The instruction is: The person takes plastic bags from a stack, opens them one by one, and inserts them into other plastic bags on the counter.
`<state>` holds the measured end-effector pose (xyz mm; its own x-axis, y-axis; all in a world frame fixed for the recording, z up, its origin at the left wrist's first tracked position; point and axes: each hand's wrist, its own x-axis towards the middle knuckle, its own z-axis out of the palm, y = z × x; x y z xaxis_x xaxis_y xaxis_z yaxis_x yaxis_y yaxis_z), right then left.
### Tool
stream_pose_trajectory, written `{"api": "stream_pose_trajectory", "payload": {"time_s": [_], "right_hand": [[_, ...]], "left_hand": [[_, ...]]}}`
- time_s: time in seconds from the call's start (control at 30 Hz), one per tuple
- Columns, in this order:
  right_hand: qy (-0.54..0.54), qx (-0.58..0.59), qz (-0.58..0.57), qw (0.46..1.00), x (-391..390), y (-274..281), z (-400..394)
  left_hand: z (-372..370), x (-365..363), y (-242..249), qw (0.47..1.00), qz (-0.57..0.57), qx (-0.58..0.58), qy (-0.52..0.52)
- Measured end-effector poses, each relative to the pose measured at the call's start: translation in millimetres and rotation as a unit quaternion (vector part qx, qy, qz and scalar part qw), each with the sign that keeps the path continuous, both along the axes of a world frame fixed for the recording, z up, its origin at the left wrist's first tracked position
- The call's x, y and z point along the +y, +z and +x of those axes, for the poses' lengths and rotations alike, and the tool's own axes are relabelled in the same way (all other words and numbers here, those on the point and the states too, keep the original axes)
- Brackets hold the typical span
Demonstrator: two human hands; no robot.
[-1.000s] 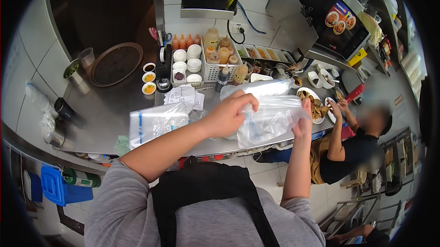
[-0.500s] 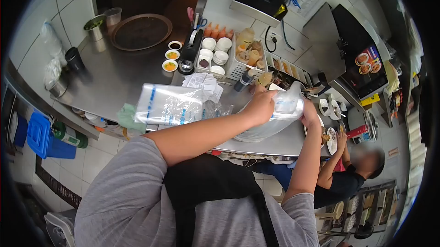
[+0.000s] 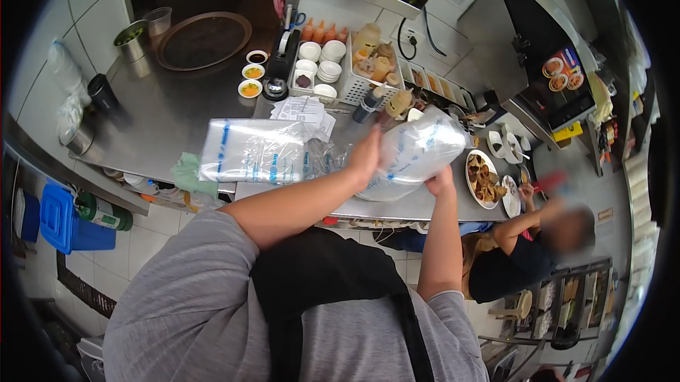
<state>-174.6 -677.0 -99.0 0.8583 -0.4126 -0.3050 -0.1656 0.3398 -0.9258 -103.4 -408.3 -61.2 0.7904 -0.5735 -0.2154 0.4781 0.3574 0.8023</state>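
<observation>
A clear plastic bag (image 3: 418, 152) with blue print, looking bulky and wrapped round something I cannot make out, is held up over the steel counter between my hands. My left hand (image 3: 365, 157) grips its left side, the fingers partly behind the plastic. Lower down on the right, my right hand (image 3: 440, 181) holds the bag's bottom edge. Left of my hands lies a flat stack of printed clear bags (image 3: 256, 150), with crumpled plastic at its right end. An oval plate of browned food pieces (image 3: 484, 180) stands right of my right hand.
Behind the bag are sauce bottles (image 3: 397, 104), a white basket of bottles (image 3: 365, 84) and stacked white cups (image 3: 330, 69). Three small sauce cups (image 3: 253, 72) and a round tray (image 3: 203, 40) sit farther left. On the right, a co-worker (image 3: 513, 265) handles food at a plate (image 3: 510, 196).
The bag has turned and its printed side now spreads between my hands. Both hands have moved slightly left and down. The plate of browned food is now uncovered.
</observation>
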Motion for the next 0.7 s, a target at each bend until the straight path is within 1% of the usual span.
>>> {"api": "stream_pose_trajectory", "payload": {"time_s": [0.03,0.07,0.1,0.13,0.17,0.2,0.23,0.27,0.3,0.33,0.4,0.47,0.53,0.57,0.6,0.63,0.7], "right_hand": [[-0.035,-0.02,0.024,0.999,20.4,2.6,-0.9],[-0.07,-0.042,0.048,0.996,32.7,5.1,-1.7],[-0.061,-0.067,0.096,0.991,30.4,-2.1,-5.7],[-0.068,-0.07,0.097,0.99,29.6,-9.5,-9.0],[-0.052,-0.099,0.099,0.989,29.2,-17.6,-12.1],[-0.034,-0.126,0.1,0.986,29.4,-23.4,-16.2],[-0.039,-0.122,0.1,0.987,27.7,-27.8,-18.2],[-0.035,-0.099,0.075,0.992,25.4,-31.6,-16.7],[-0.033,-0.076,0.052,0.995,24.9,-36.3,-16.3],[-0.039,-0.075,0.055,0.995,23.4,-43.4,-14.4],[-0.052,-0.008,-0.065,0.997,21.5,-52.9,-9.2],[-0.063,0.004,-0.066,0.996,33.3,-37.1,-15.3],[-0.069,0.016,-0.068,0.995,32.9,-28.6,-15.8],[-0.061,0.012,-0.041,0.997,30.3,-28.9,-15.6],[-0.053,0.009,-0.013,0.998,30.6,-28.3,-16.7],[-0.057,0.009,-0.01,0.998,32.8,-29.5,-17.3],[-0.082,0.036,-0.078,0.993,39.1,-33.4,-12.5]], "left_hand": [[-3.4,-2.6,-19.5,0.995,-0.059,0.077,0.039],[-6.8,-4.2,-36.9,0.995,-0.058,0.073,0.033],[-10.4,-5.6,-53.7,0.991,-0.117,0.05,0.043],[-13.4,-3.3,-56.9,0.983,-0.175,0.03,0.052],[-13.6,-3.2,-59.3,0.979,-0.191,0.048,0.044],[-12.7,-4.1,-61.4,0.979,-0.191,0.052,0.039],[-10.5,-4.8,-63.7,0.985,-0.165,0.046,0.026],[-7.2,-3.6,-66.6,0.99,-0.138,0.039,0.012],[1.0,-4.7,-85.5,0.998,-0.06,0.007,-0.01],[3.3,-5.0,-98.4,0.998,-0.057,0.009,-0.016],[9.1,-8.1,-119.1,0.999,-0.046,0.0,0.005],[14.2,-6.2,-122.0,0.999,-0.037,0.001,0.001],[26.2,-1.3,-104.9,0.983,-0.131,0.12,-0.042],[39.6,2.8,-109.3,0.989,-0.098,0.066,-0.088],[39.0,1.4,-107.6,0.989,-0.095,0.067,-0.092],[37.5,0.0,-106.2,0.991,-0.07,0.074,-0.083],[38.4,-2.6,-108.0,0.993,-0.042,0.081,-0.078]]}}
